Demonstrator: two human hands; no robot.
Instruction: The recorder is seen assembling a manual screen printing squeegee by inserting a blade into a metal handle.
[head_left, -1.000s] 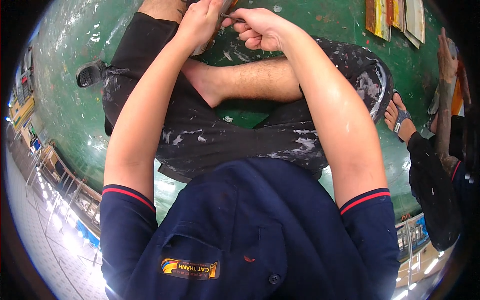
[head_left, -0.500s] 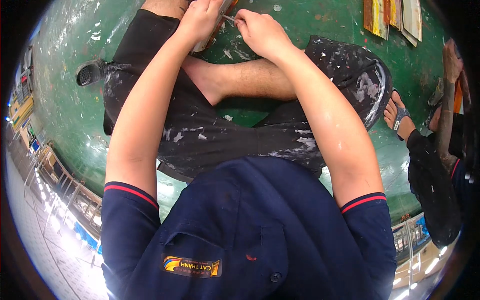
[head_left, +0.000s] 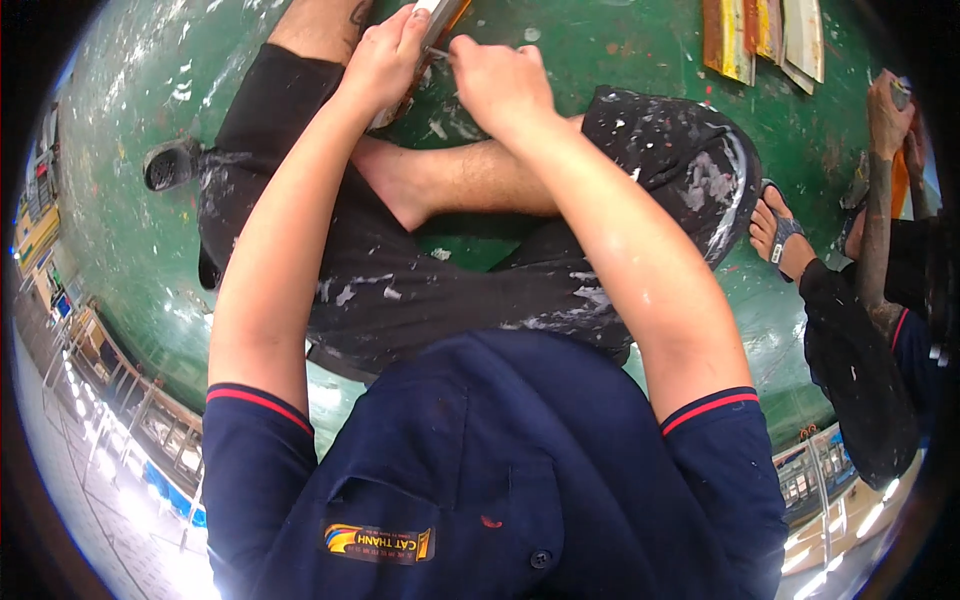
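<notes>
My left hand (head_left: 385,62) is closed around a long, narrow strip (head_left: 436,14) near the top edge of the view. The strip looks grey-white on one face, with orange-brown along its side; its far end is cut off by the picture. Just right of it, my right hand (head_left: 503,88) is closed in a pinch on a thin grey metal rod (head_left: 438,52). The rod's outer end meets or nearly meets the strip's side beside my left fingers. My right fingers hide the rest of the rod, so its kind cannot be told.
I sit on a paint-spotted green floor (head_left: 600,50), legs folded beneath my hands. Several yellow, brown and cream strips (head_left: 765,40) lie at the upper right. Another person's hand (head_left: 887,118) and sandalled foot (head_left: 780,232) are at the right. A dark sandal (head_left: 172,165) lies left.
The whole view has shifted slightly, moving the scene left and down in the picture. Both my hands keep their grips, close together at the strip. The other person's hand is a little higher.
</notes>
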